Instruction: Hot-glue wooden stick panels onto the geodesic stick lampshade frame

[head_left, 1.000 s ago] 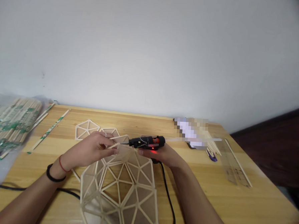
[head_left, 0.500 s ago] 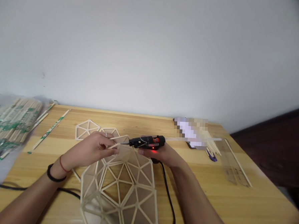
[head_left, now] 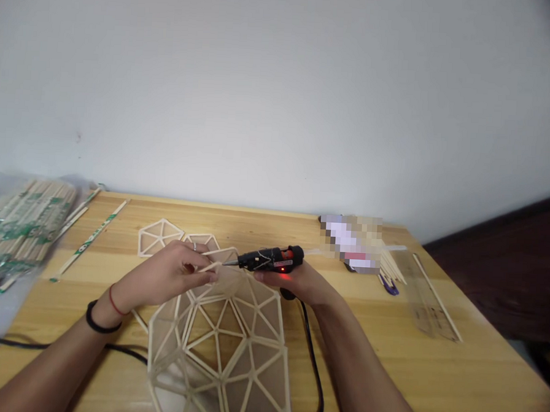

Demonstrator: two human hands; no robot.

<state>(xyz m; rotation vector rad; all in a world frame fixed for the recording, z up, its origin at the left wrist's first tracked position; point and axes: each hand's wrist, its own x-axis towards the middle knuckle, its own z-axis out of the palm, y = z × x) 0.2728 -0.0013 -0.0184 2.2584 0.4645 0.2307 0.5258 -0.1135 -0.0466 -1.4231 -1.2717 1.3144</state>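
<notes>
A black glue gun (head_left: 272, 259) with a lit red light lies in my right hand (head_left: 305, 281), whose fingers wrap round its handle. A clear glue stick sticks out behind it. The nozzle touches or nearly touches a small frame of thin wooden sticks (head_left: 219, 253), pinched in my left hand (head_left: 184, 267). Part of that frame is hidden by my fingers. Below both hands stands a domed lattice of wooden sticks (head_left: 222, 375), joined in triangles and backed in places with greyish panels.
Two flat stick frames, one a pentagon (head_left: 160, 239), lie behind my left hand. Bagged chopsticks (head_left: 29, 221) are at left, near a wrapped pair (head_left: 91, 239). A partly blurred phone (head_left: 347, 243), sticks with a purple tie (head_left: 389, 286) and a clear sleeve (head_left: 424, 300) lie right. A black cord (head_left: 311, 355) curves beside the dome.
The glue gun's rear, with the glue stick, has tipped up slightly. My left hand and the small frame stay almost where they were.
</notes>
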